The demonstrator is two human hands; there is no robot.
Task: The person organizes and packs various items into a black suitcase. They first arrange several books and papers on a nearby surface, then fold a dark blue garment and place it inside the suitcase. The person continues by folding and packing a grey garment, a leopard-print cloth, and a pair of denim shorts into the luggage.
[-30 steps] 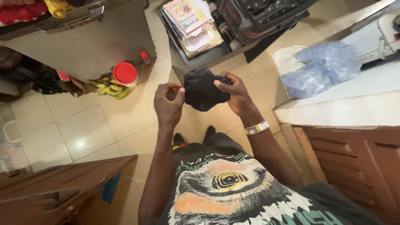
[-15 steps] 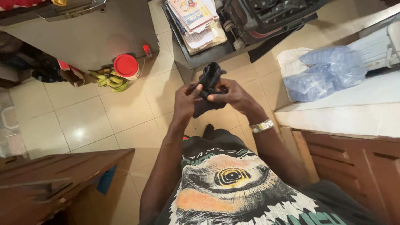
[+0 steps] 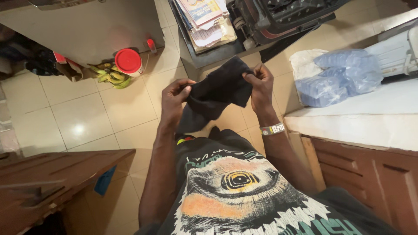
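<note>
1. Both forearms rise from the torso, over the black shirt with a large eye print (image 3: 235, 191), and meet in front of the chest above the cream tiled floor (image 3: 87, 117).
2. The left hand (image 3: 174, 102) is raised with its back toward the camera; its fingers are pinched on the left edge of the dark soft cloth (image 3: 220, 89).
3. The right hand (image 3: 260, 85), with a printed band at the wrist, is bent inward; its thumb and fingertips grip the cloth's upper right corner.
4. The cloth hangs stretched between the two hands, clear of the floor, with a loose fold drooping below the left hand.
5. Compared with half a second earlier, the hands have moved apart and the cloth, then bunched into a narrow roll, is now spread wider.
6. To the right, a pale countertop (image 3: 370, 113) carries a bundle of clear blue plastic bags (image 3: 339, 76).
7. Farther off, a red round lid (image 3: 128, 61) sits beside a bunch of green bananas (image 3: 109, 78), and a stack of papers (image 3: 204, 19) lies on a dark shelf.
</note>
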